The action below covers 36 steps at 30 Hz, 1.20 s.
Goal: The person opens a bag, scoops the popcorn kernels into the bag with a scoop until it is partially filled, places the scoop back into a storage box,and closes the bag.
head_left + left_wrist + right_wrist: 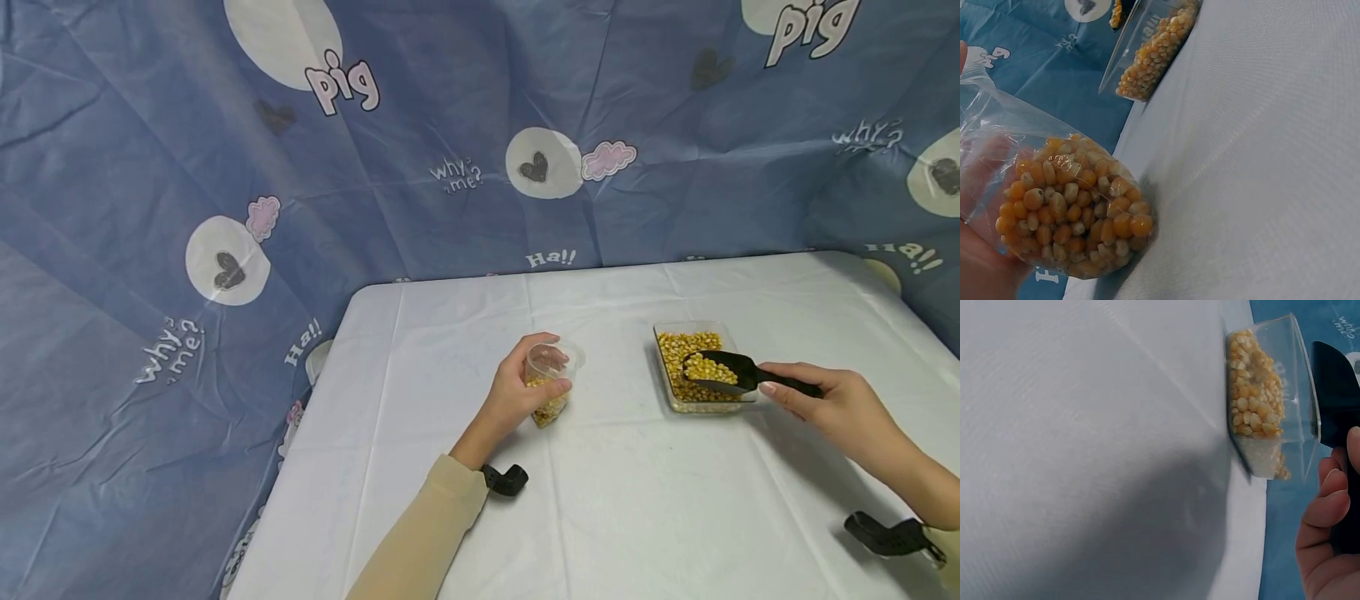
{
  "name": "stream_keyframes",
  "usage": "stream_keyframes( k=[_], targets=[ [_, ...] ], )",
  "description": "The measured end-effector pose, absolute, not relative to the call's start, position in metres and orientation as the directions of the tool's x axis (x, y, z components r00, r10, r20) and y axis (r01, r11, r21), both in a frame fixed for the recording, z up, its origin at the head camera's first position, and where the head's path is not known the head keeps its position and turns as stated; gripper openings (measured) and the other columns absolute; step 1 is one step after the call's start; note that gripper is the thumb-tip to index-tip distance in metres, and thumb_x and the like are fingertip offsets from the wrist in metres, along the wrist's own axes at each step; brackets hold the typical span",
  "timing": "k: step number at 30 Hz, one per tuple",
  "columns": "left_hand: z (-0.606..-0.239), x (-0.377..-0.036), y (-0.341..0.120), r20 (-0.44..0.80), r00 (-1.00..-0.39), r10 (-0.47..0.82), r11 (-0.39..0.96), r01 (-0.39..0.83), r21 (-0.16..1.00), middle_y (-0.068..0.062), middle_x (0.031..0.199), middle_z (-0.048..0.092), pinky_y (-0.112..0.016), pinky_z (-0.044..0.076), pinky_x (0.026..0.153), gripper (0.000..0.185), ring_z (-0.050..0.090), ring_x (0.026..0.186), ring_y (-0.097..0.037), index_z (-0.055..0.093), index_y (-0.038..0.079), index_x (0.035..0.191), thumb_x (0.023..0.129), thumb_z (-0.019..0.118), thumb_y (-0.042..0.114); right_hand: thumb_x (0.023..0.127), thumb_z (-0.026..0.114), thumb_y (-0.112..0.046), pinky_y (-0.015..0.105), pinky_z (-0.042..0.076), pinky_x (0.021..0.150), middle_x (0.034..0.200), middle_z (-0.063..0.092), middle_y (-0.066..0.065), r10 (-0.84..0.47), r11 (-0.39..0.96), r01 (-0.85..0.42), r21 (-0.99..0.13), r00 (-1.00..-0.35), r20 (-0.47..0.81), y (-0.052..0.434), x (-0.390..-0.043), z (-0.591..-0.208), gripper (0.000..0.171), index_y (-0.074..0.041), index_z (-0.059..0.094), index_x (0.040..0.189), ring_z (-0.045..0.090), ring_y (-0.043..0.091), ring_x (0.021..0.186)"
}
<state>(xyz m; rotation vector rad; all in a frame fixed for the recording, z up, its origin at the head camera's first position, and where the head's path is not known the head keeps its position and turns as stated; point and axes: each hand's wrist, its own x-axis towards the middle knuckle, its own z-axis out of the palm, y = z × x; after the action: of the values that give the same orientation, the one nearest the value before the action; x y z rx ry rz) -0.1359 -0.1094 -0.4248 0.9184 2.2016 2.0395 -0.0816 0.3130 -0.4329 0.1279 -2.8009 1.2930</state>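
Observation:
My left hand (pixel 521 383) grips a clear plastic bag (pixel 1079 206) part filled with yellow and pale corn kernels. At the bag's mouth a clear round rim (pixel 573 358) shows in the head view. To the right stands a clear square container (pixel 705 407) of corn kernels (pixel 686 342), also seen in both wrist views. My right hand (pixel 840 404) holds a black scoop (pixel 742 372) by its handle, fingers and thumb round it. A heap of kernels (pixel 708 369) lies in the scoop, which is over the container.
A white cloth (pixel 637 500) covers the table. Behind it and at the left hangs a blue printed curtain (pixel 420 100). Black camera mounts (pixel 506 480) sit at both wrists. Between the bag and the container lies a stretch of white cloth.

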Motion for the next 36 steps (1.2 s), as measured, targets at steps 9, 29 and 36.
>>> stream_keyframes(
  k=[9, 29, 36],
  targets=[
    [-0.425, -0.135, -0.110, 0.381, -0.827, 0.413, -0.019, 0.410, 0.912, -0.028, 0.117, 0.062, -0.041, 0.050, 0.095, 0.056, 0.059, 0.108, -0.045, 0.050, 0.003, 0.139, 0.088, 0.073, -0.004, 0.099, 0.066, -0.036, 0.035, 0.033, 0.048, 0.067, 0.049, 0.009, -0.044, 0.645, -0.091, -0.759, -0.996, 0.082, 0.312, -0.082, -0.426, 0.050, -0.006, 0.060, 0.138, 0.038, 0.021, 0.051],
    [-0.423, -0.135, -0.111, 0.373, -0.823, 0.429, -0.020, 0.404, 0.915, -0.030, 0.120, 0.061, -0.037, 0.048, 0.098, 0.064, 0.058, 0.110, -0.043, 0.044, 0.004, 0.144, 0.087, 0.074, -0.004, 0.097, 0.069, -0.034, 0.030, 0.046, 0.057, 0.106, 0.066, -0.005, -0.041, 0.628, -0.129, -0.767, -0.990, 0.132, 0.296, -0.086, -0.412, 0.043, -0.015, 0.065, 0.135, 0.057, 0.018, 0.071],
    [-0.422, -0.135, -0.111, 0.369, -0.825, 0.428, -0.018, 0.400, 0.916, -0.029, 0.120, 0.061, -0.039, 0.046, 0.100, 0.068, 0.058, 0.110, -0.043, 0.042, 0.005, 0.146, 0.087, 0.075, -0.003, 0.097, 0.069, -0.033, 0.032, 0.042, 0.054, 0.103, 0.065, -0.001, -0.056, 0.616, -0.159, -0.772, -0.986, 0.158, 0.288, -0.090, -0.405, 0.040, -0.017, 0.066, 0.134, 0.052, 0.017, 0.066]
  ],
)
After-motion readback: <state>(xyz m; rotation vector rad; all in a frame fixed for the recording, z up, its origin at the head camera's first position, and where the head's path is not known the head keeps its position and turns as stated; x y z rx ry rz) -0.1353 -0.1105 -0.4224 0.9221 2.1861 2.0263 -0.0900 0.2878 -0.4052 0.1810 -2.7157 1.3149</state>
